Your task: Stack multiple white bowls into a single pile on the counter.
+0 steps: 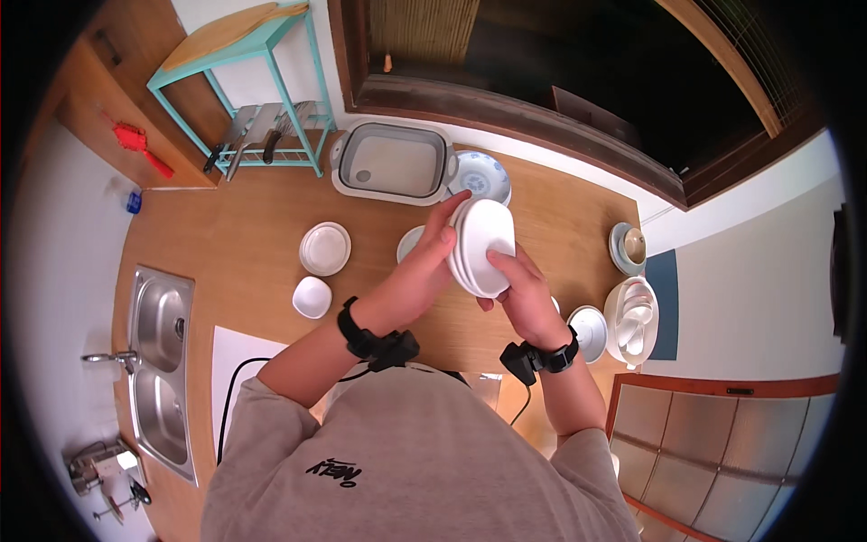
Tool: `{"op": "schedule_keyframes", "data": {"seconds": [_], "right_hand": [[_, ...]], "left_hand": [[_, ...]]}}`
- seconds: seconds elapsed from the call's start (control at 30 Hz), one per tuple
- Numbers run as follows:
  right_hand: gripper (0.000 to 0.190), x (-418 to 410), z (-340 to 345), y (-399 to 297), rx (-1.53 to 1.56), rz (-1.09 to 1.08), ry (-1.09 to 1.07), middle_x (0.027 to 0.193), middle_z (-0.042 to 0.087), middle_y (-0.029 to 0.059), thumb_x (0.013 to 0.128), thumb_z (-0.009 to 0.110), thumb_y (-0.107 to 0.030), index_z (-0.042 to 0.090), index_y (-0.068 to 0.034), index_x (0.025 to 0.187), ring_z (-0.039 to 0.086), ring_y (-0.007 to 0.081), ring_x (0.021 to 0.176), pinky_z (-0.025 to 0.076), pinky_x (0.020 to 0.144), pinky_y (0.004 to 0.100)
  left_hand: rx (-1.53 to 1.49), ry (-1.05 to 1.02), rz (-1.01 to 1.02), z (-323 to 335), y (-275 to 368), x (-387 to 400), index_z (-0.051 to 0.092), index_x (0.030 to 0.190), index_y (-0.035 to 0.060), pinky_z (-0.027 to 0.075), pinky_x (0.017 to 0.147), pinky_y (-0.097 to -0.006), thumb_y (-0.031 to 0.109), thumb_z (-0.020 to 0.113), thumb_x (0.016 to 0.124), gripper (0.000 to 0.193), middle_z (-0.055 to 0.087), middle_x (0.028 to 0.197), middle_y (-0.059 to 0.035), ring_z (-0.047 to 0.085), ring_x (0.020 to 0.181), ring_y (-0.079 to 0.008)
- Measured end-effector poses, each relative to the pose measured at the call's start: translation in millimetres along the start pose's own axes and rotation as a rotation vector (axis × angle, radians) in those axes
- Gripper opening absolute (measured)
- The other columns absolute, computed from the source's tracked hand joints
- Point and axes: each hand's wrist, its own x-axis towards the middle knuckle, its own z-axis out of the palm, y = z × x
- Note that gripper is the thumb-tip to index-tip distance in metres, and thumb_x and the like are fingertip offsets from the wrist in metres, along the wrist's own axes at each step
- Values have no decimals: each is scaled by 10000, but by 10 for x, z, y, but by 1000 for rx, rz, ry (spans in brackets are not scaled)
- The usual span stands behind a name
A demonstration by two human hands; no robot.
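Note:
Between my two hands, above the wooden counter, is a small stack of white dishes (486, 244), tilted on edge. My left hand (433, 254) supports its left side with the fingers pointing up. My right hand (525, 281) grips the lower right, thumb across the face of the front dish. Behind my left hand a white plate (409, 244) lies partly hidden on the counter. Farther left are stacked white plates (325, 248) and, nearer me, a small white bowl (312, 297). A blue-patterned bowl (479, 175) stands just beyond the held dishes.
A grey basin (393, 162) sits by the window, beside a turquoise rack (271, 40) with knives. At the right are stacked bowls (633, 245), a white container of spoons and bowls (630, 325) and white plates (588, 332). A steel double sink (162, 366) is at the left.

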Motion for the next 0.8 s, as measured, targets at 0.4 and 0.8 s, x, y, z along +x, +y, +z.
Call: {"op": "schedule_keyframes", "data": {"seconds": [0.4, 0.8], "right_hand": [[567, 179, -792, -83, -961, -12, 93, 812, 642, 155, 934, 456, -518, 576, 17, 1075, 634, 309, 834, 477, 739, 394], [1006, 466, -694, 174, -898, -692, -560, 1421, 381, 180, 589, 856, -255, 325, -34, 1415, 361, 370, 1311, 309, 1074, 447]], "left_hand": [[-532, 258, -124, 160, -648, 171, 493, 1274, 118, 408, 1009, -443, 501, 336, 949, 527, 539, 1287, -71, 510, 1199, -255], [-481, 376, -120, 56, -943, -94, 423, 1360, 116, 424, 1003, -392, 559, 292, 972, 603, 499, 1347, -57, 491, 1230, -235]]}}
